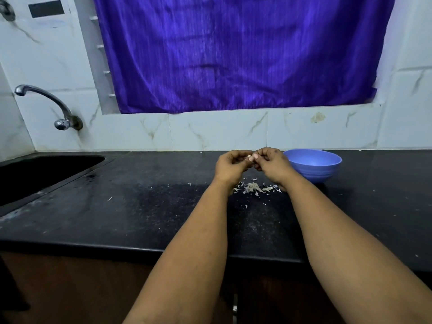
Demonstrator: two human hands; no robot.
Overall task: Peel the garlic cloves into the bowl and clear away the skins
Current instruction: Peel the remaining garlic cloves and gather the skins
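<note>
1. bowl [313, 164] sits on the desk [145, 206], right of both hands [253, 163].
2. skins [253, 188] lie on the desk under the hands.
3. sink [39, 174] is far left, tap [46, 104] behind it.

Two hands [231, 166] [271, 163], one bowl [314, 166], one tap [50, 106], one skin pile [253, 188].

The bowl [314, 164] is pale blue. The counter [140, 206] is black with fine pale speckles. The garlic skins [253, 188] are off-white. The curtain [240, 52] is vivid purple with fine vertical ribbing. The wall tiles [217, 130] are white with brownish veins. The tap [46, 101] is silver.
</note>
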